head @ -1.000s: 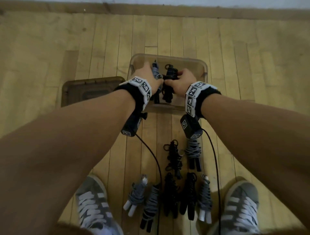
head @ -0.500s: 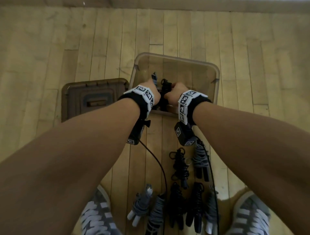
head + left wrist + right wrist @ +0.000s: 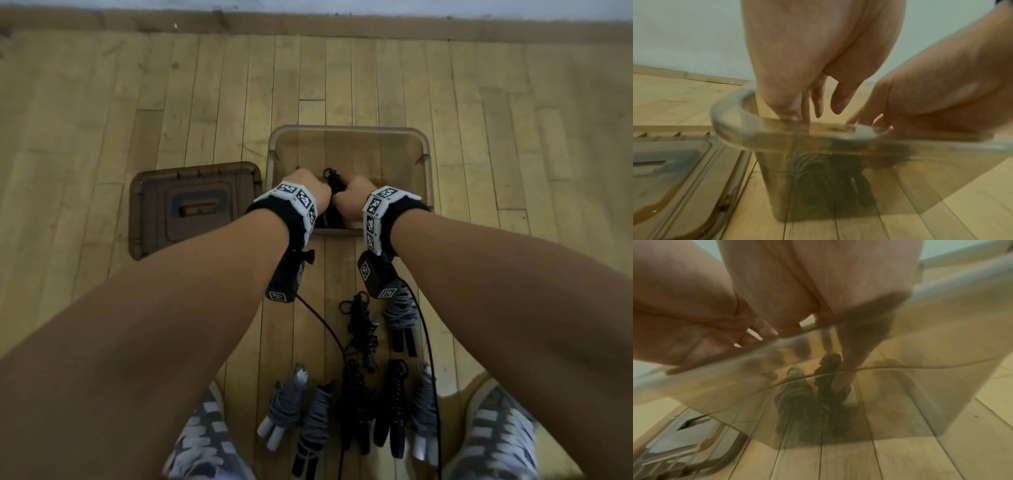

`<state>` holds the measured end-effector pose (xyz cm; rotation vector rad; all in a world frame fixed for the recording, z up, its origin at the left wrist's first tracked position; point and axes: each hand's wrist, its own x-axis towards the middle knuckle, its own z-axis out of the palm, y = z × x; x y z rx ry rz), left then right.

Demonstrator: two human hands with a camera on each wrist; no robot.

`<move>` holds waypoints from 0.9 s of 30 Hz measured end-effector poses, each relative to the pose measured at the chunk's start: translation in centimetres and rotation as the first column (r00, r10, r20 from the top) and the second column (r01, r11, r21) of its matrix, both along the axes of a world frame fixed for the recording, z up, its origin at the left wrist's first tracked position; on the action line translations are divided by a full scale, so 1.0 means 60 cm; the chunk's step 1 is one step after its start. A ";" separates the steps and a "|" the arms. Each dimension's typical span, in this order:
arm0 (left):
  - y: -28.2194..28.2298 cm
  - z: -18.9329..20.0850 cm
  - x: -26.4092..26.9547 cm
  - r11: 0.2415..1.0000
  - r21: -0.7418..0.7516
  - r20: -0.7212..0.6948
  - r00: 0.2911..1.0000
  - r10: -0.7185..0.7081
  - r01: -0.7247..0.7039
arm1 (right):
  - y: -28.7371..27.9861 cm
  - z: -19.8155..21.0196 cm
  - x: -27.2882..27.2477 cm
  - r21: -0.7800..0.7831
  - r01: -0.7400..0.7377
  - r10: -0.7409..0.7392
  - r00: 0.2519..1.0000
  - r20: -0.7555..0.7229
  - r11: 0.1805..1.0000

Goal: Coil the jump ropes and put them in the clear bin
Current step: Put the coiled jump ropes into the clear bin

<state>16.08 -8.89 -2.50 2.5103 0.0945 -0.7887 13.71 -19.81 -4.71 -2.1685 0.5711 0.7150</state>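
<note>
Both hands reach into the bin [image 3: 349, 132] to seat coiled ropes: right hand [image 3: 351, 202] pinches the black rope [image 3: 331, 178]; left hand's [image 3: 303, 185] grip cannot be determined.

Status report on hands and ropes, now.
Left hand and right hand both down inside the clear plastic bin, lowering a black coiled jump rope and a grey one. Seven coiled ropes wait on the wooden floor. Nothing blocking.

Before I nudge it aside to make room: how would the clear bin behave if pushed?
The clear bin would probably slide easily: smooth plastic on a wood floor, holding only two coiled ropes. Its thin walls may flex. The upright shape might tip if pushed at the rim.
</note>
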 end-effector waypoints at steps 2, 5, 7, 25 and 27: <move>0.002 0.022 -0.005 0.998 -0.043 0.030 0.998 0.055 -0.054 | -0.001 0.016 -0.012 -0.004 -0.019 0.019 0.999 0.027 1.000; 0.007 0.035 -0.015 0.997 -0.076 0.104 0.994 0.042 -0.034 | -0.003 0.044 -0.034 -0.035 -0.007 0.011 0.993 0.120 0.999; 0.015 0.051 -0.039 0.992 -0.123 0.162 0.986 0.045 -0.025 | -0.005 0.063 -0.055 -0.058 0.014 -0.003 0.980 0.200 0.998; -0.009 -0.022 -0.310 0.940 0.058 -0.086 0.940 -0.331 0.336 | -0.077 0.020 -0.353 -0.335 -0.102 0.097 0.995 -0.030 0.937; -0.014 -0.055 -0.329 0.950 0.044 -0.110 0.947 -0.302 0.308 | -0.078 -0.006 -0.366 -0.314 -0.113 0.092 0.993 -0.079 0.943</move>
